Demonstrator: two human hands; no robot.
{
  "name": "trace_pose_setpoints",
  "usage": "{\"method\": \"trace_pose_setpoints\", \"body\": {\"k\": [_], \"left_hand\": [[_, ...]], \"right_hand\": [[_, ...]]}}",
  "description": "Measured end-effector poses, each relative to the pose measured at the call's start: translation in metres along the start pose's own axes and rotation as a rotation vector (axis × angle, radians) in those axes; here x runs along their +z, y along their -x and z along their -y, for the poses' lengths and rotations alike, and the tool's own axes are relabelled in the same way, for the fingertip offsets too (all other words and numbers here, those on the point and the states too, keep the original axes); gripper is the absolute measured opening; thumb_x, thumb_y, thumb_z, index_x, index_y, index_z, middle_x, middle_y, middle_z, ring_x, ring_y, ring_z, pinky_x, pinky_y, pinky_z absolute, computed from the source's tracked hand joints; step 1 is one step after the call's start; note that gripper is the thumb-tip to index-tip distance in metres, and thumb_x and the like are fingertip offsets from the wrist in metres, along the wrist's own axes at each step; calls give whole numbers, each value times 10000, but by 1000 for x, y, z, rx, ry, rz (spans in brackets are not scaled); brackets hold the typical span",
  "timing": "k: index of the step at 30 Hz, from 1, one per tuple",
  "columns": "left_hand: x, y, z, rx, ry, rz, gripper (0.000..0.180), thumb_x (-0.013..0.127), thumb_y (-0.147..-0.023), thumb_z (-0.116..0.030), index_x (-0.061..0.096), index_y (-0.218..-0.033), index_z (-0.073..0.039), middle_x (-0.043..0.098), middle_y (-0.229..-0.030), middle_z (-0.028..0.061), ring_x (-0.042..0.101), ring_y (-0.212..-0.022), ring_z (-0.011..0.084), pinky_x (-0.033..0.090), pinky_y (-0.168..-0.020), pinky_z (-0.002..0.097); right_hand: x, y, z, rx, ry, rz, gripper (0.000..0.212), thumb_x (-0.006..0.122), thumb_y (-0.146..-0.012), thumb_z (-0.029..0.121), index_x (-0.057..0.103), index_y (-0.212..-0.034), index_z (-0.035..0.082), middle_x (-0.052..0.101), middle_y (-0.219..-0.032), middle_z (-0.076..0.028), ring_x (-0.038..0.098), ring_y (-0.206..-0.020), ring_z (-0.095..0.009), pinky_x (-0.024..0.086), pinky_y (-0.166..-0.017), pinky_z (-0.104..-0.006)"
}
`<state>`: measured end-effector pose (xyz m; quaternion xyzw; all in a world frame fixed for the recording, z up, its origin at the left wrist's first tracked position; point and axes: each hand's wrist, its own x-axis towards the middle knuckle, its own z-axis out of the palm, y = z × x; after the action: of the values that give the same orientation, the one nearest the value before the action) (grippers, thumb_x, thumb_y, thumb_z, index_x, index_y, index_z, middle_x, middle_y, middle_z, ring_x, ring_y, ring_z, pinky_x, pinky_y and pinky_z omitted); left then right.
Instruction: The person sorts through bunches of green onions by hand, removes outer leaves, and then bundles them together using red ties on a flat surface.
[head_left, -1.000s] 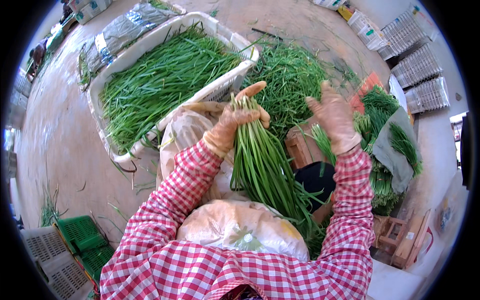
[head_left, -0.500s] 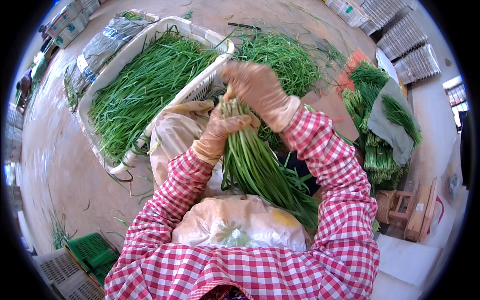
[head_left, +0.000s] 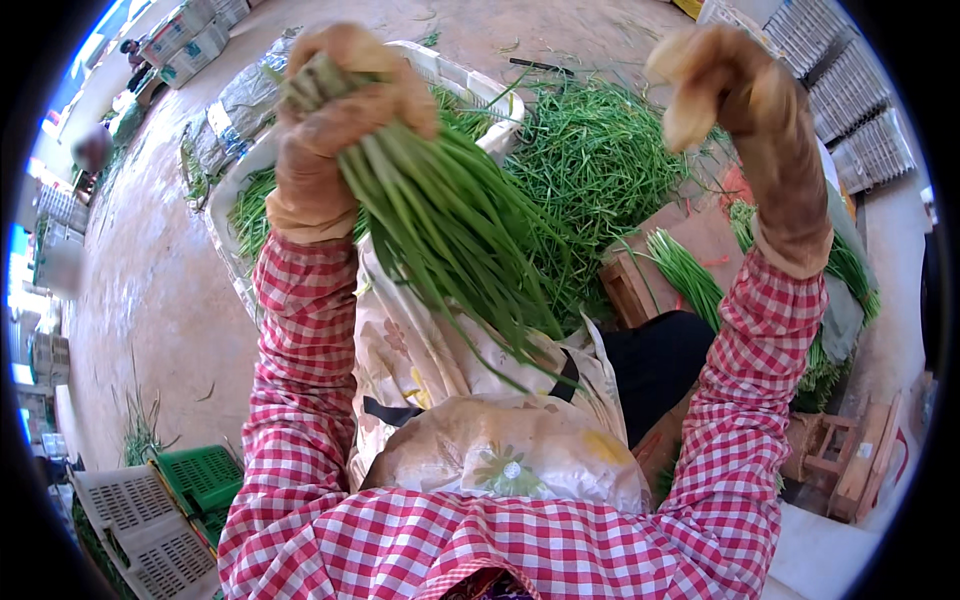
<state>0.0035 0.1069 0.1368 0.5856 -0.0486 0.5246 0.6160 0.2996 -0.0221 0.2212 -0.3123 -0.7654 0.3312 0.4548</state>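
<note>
My gloved left hand (head_left: 310,165) is raised at the upper left, closed around a thick bunch of garlic chives (head_left: 455,225). The pale cut ends stick out above the fist, and the green leaves hang down to the right over my apron. At the upper right my gloved right hand (head_left: 755,95) is lifted, its fingers bent but apart, with nothing visible in them; motion blurs it somewhat. Below it a smaller bunch of chives (head_left: 685,275) lies on a brown board (head_left: 625,290). Behind the left hand stands a white crate (head_left: 508,110) of chives, partly hidden.
A heap of loose chives (head_left: 590,160) covers the floor ahead. Tied bundles under a grey cloth (head_left: 848,300) lie at the right, near a wooden stool (head_left: 858,450). Green (head_left: 195,475) and pale plastic crates (head_left: 140,530) stand lower left. Stacked crates (head_left: 850,90) line the right wall.
My left hand has lifted the bunch up and to the left. My right hand has come away from its cut ends and moved up to the right. The smaller bunch on the board has come into view.
</note>
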Motion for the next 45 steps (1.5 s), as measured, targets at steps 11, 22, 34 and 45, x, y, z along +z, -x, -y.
{"method": "trace_pose_setpoints", "body": {"k": [11, 22, 34, 45], "left_hand": [[-66, -8, -30, 245, 261, 113, 262, 502, -883, -164, 606, -1124, -153, 484, -741, 25, 436, -647, 128, 391, -693, 296], [-71, 35, -3, 183, 481, -435, 363, 605, -839, -144, 557, -1198, -168, 570, -851, 42, 530, -796, 172, 449, -862, 363], [-89, 70, -4, 256, 489, -483, 144, 637, -794, -144, 647, -933, -177, 516, -775, 27, 528, -717, 168, 469, -839, 377], [-72, 72, -2, 257, 517, -576, 168, 604, -821, -169, 620, -988, -174, 531, -769, 28, 516, -710, 172, 450, -789, 356]], "right_hand": [[152, 109, -100, 683, 659, 549, 593, 694, -705, 553, 630, -901, -3, 626, -831, -202, 618, -778, -363, 486, -703, -442], [61, 101, -46, 643, 588, -443, 355, 638, -886, 319, 641, -1102, 36, 680, -840, -103, 635, -721, -161, 509, -707, -293], [127, 36, 12, 184, 7, -262, 111, 602, -886, 34, 632, -988, 2, 687, -970, -130, 658, -891, -170, 540, -778, -301], [185, 33, -34, -250, 1464, -83, 462, 685, -817, 239, 551, -1256, 192, 427, -699, 4, 460, -615, -175, 406, -549, -336]]}}
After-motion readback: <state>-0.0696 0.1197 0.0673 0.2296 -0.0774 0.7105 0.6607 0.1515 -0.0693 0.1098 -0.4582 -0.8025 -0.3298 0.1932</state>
